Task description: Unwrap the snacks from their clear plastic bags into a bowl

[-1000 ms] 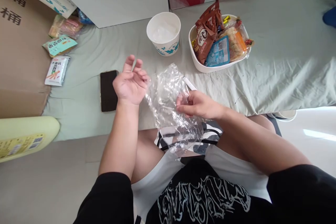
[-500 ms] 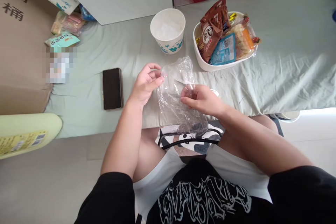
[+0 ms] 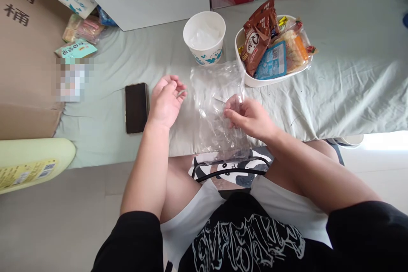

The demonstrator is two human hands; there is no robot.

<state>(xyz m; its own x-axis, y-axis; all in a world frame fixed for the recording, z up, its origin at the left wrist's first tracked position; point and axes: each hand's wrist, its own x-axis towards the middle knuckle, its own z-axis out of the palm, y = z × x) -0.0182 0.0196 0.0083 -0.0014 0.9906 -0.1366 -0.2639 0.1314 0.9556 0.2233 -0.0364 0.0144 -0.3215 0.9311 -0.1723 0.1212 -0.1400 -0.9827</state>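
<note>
Pinched by the right hand (image 3: 245, 117), a clear bag (image 3: 212, 125) spreads toward the loosely curled, empty left hand (image 3: 166, 101).

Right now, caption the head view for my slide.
Right hand holding clear plastic film, left hand empty beside it, near a paper cup.

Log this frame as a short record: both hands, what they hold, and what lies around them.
Right hand: pinching a crumpled clear plastic bag
Left hand: loosely curled beside the bag; no held item visible
Beyond the bag: white round paper cup with blue-green leaf print
Right of cup: white plastic tub holding packaged snacks
Left of left hand: black rectangular phone, lying flat
Surface: wrinkled pale green cloth
Unclear: thin pale object near the right hand
</note>
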